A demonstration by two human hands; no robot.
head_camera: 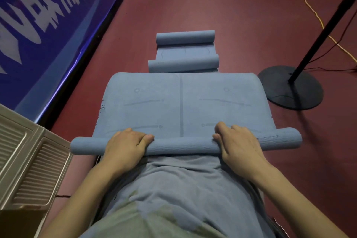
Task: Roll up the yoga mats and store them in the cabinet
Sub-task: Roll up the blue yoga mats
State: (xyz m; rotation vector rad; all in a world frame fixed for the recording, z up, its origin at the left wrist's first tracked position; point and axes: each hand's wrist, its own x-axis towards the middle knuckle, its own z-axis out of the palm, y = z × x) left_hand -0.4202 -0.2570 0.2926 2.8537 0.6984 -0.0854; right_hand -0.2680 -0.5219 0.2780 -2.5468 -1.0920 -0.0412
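Our left hand (126,146) lies palm-down over the rolled end (185,145) of the near yoga mat (181,102), fingers curled over the top of the roll and thumb laid along its near side. Our right hand (238,142) sits on the same roll to the right of centre, fingers bent over the far edge of the roll, thumb tucked against it. Both hands grip the roll; the two are well apart, one on each side of the mat's printed centre line.

The roll runs crosswise in front of us, its ends projecting past both hands. Beyond it the unrolled part of the mat lies flat, with faint alignment markings on its blue surface. Its far edge curves downward.

Beyond that edge lies a second blue mat (186,52), smaller in view, with a roll at each end and a short flat strip between them.

The mats rest on a dark red floor (193,6). To the left, a blue banner (48,15) with white lettering runs along the floor edge. At lower left stands a pale ribbed panel (29,160); we cannot tell what it belongs to. To the right, a black round base (291,89) carries a slanted black pole (324,35). A yellow cable (309,6) and a thin dark cable cross the floor behind it.
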